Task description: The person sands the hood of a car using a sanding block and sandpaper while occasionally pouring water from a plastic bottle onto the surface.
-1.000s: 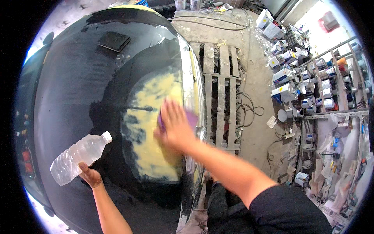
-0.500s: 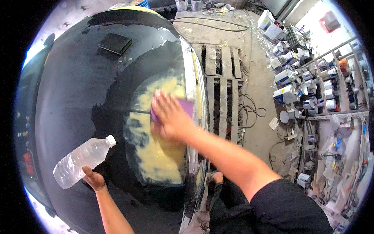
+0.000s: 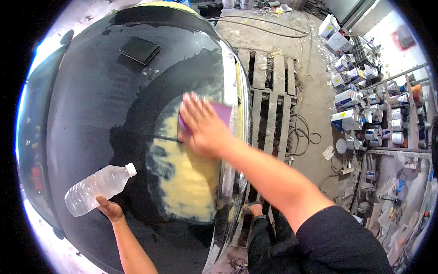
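Note:
My left hand (image 3: 111,209) grips a clear plastic bottle (image 3: 95,189) with a white cap, tilted over the black car panel (image 3: 82,128). It looks mostly unfilled or holds clear liquid; I cannot tell which. Under my right hand (image 3: 200,125) is a purple sheet of sandpaper (image 3: 222,115), pressed flat against the panel. Part of the sheet is hidden by my fingers and palm. It rests on the upper part of a yellow filler patch (image 3: 187,182), whose edges are smeared and uneven. A dark wet area surrounds that patch.
A black rectangular pad (image 3: 140,49) lies farther up the panel. Right of the car are wooden pallets (image 3: 269,118) and a coiled hose (image 3: 303,134) on the floor. Several paint cans (image 3: 349,119) and a metal rack (image 3: 397,153) stand along the right side.
My right hand has slid a little away from me along the filler with the sandpaper. My left hand still holds the bottle in nearly the same place. The view has shifted slightly.

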Available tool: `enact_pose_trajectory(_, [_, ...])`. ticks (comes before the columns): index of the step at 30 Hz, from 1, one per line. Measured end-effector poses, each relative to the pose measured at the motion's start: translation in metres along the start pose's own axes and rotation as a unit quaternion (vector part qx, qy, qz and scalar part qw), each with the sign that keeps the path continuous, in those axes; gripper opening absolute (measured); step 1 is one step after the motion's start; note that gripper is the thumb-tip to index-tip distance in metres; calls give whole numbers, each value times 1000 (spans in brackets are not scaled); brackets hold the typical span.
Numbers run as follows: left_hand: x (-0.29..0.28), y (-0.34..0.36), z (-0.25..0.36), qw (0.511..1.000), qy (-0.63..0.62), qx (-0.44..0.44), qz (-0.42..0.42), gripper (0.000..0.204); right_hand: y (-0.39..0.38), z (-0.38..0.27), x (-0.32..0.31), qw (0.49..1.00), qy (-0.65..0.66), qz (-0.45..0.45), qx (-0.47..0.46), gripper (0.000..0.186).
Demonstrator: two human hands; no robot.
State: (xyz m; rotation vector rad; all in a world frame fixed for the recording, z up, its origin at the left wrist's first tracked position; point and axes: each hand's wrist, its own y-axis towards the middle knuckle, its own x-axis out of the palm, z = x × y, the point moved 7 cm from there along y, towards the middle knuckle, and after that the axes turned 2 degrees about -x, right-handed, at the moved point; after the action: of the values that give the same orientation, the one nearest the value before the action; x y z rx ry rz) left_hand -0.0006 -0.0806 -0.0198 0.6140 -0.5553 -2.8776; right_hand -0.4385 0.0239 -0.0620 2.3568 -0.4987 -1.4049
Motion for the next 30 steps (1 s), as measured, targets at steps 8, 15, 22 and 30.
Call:
enact_pose_trajectory(8, [-31, 5, 1, 1000, 14, -2, 12, 81, -95, -105, 19, 984, 120, -128, -37, 69])
enact_pose_trajectory(15, [-13, 7, -5, 998, -22, -34, -39, 79, 28, 40, -3, 996, -14, -20, 81, 81])
enact_pose_trajectory(22, [-23, -1, -2, 1000, 10, -5, -27, 84, -87, -71, 6, 990, 86, -74, 78, 84])
enact_pose_trajectory(30, [-10, 0, 0, 999, -28, -10, -46, 80, -13, 26, 16, 973, 5, 4, 230, 85])
